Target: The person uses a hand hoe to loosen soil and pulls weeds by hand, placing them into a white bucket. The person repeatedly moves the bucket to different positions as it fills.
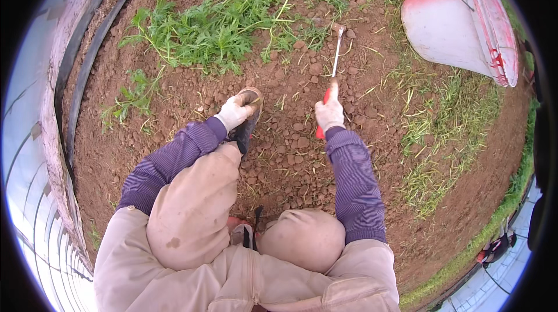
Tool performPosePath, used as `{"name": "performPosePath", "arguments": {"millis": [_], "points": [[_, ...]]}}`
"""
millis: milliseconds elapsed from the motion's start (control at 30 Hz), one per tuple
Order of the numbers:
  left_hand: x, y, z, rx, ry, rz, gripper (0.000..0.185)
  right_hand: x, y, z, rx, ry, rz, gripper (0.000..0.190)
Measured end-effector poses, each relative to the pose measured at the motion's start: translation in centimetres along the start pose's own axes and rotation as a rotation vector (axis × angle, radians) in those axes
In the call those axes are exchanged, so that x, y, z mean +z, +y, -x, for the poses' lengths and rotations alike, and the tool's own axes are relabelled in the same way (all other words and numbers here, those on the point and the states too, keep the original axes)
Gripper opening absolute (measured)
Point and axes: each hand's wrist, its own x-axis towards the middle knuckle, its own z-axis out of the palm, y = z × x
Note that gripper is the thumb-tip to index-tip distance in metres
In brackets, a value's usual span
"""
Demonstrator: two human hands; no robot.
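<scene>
My right hand (330, 113), in a pale glove, grips the red handle of a small hand tool (337, 55). Its thin metal shaft points away from me, and the soil-coloured head rests at the ground near some cut greens. My left hand (234, 113), also gloved, is curled at the toe of my dark shoe (246, 131). Whether anything thin is between its fingers cannot be made out. Beyond both hands lies a spread of leafy green plants (209, 28) on brown, clumpy soil (292, 146). One smaller leafy plant (138, 89) lies apart at the left.
A white and red plastic bucket (449, 22) lies tipped on its side at the upper right. Scattered plant trimmings (440, 150) cover soil below it. Dark hoses or strips (89, 50) run along the left edge beside a greenhouse wall (35, 172). My bent knees frame the near ground.
</scene>
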Motion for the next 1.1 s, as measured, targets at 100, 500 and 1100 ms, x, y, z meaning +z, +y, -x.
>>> {"name": "performPosePath", "arguments": {"millis": [100, 500, 1100], "points": [[-0.5, 1.1, 0.7, -0.024, -0.040, 0.223, 0.036, 3.1, 1.8, 3.2, -0.054, -0.165, 0.138, 0.078], [0.1, 2.5, 0.5, -0.112, 0.014, 0.320, 0.030, -0.1, 12.1, 15.9, -0.015, 0.015, 0.095, 0.080], [12.5, 7.6, -1.7, 0.610, -0.740, -1.127, 0.034, -0.5, 24.5, 15.3, 0.428, 0.393, 0.084, 0.079]]}}
